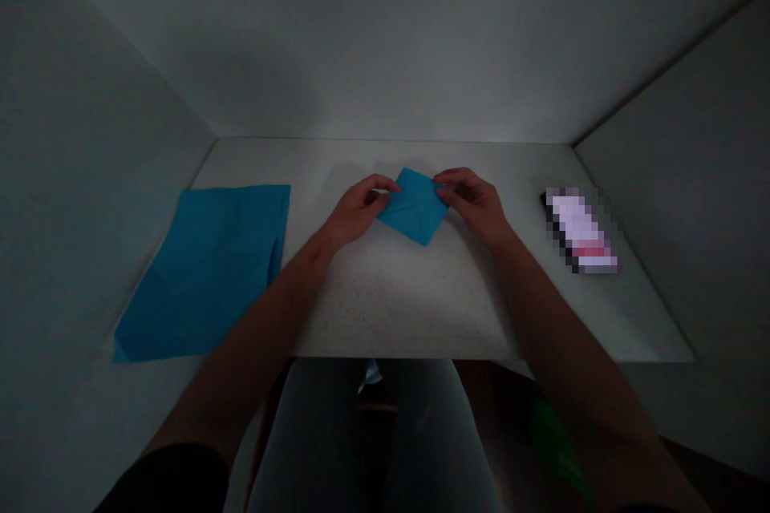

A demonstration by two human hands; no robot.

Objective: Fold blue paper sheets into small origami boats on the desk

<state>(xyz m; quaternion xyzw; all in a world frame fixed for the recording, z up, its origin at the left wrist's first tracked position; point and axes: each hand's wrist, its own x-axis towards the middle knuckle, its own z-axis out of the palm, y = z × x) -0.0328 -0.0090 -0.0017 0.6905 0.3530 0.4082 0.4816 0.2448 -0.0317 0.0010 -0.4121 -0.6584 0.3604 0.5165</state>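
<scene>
We hold one small, creased, four-cornered blue paper piece (415, 208) at the far middle of the pale, flat tabletop (385, 296). Our left hand (359, 208) pinches its left edge and our right hand (475, 202) its right, probably to steady both sides. One large, flat blue paper stack (204, 264), layers uncountable, lies left, and one blurred, dark-edged phone (581, 230) right, seemingly leaving us room between.

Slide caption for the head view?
Left hand and right hand hold a small blue paper between a larger sheet and a phone.
</scene>
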